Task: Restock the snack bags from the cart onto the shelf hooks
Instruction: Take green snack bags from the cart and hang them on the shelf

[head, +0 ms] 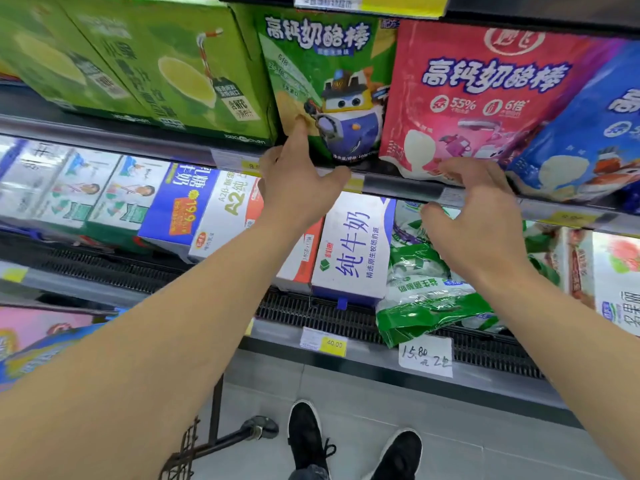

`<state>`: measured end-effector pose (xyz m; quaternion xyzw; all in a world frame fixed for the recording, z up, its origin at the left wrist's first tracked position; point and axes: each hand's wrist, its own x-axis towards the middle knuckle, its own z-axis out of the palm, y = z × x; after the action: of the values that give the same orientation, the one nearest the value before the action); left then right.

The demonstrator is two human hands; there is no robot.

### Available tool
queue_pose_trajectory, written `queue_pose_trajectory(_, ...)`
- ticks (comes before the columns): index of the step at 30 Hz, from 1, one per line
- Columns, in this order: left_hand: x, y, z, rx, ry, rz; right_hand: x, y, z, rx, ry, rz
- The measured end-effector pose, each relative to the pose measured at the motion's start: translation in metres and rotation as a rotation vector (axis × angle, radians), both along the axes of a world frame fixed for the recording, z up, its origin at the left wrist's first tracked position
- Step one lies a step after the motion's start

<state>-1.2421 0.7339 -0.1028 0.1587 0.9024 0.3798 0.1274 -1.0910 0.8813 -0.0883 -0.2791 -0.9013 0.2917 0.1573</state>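
Fingers first: my left hand (298, 188) is spread and relaxed, its forefinger reaching up to touch the lower left corner of the green snack bag (325, 88) that stands upright on the upper shelf, its long axis vertical. My right hand (474, 216) hovers with loosely curled fingers that hold nothing, just below the bottom edge of the red snack bag (485, 98) beside it; whether the tips touch that bag I cannot tell. So the green bag lies above and slightly right of my left fingertips, and the left hand is the nearer one to it. I judge the coming move to be a small straightening push. More bags lie in the cart (41, 341) at lower left, well apart from both hands.
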Motion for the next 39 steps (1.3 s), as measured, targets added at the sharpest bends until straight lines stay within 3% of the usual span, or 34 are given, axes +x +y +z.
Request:
queue_pose_trajectory(4, -0.002, -0.003, 0.0, 0.049, -0.008, 0.007, 0.001, -0.002, 0.001, -0.028, 0.022, -0.028)
queue_pose_trajectory(8, 0.008, -0.011, 0.0, 0.127, 0.146, 0.037, -0.001, -0.005, 0.004, -0.017, 0.001, -0.034)
queue_pose_trajectory(14, 0.028, -0.003, 0.013, 0.038, 0.41, -0.242, -0.017, -0.014, 0.016, 0.083, -0.047, 0.084)
queue_pose_trajectory(19, 0.022, -0.003, 0.009, -0.012, 0.306, -0.275, -0.034, -0.012, 0.021, 0.187, -0.272, 0.134)
queue_pose_trajectory(28, 0.027, -0.006, 0.006, -0.01, 0.261, -0.27, -0.038, -0.003, 0.02, 0.131, -0.318, 0.0)
queue_pose_trajectory(34, 0.028, -0.003, 0.008, -0.003, 0.238, -0.269, -0.031, 0.007, 0.021, 0.119, -0.325, 0.067)
queue_pose_trajectory(39, 0.046, 0.006, 0.011, -0.002, 0.285, -0.378, -0.021, 0.016, 0.017, -0.021, -0.293, 0.146)
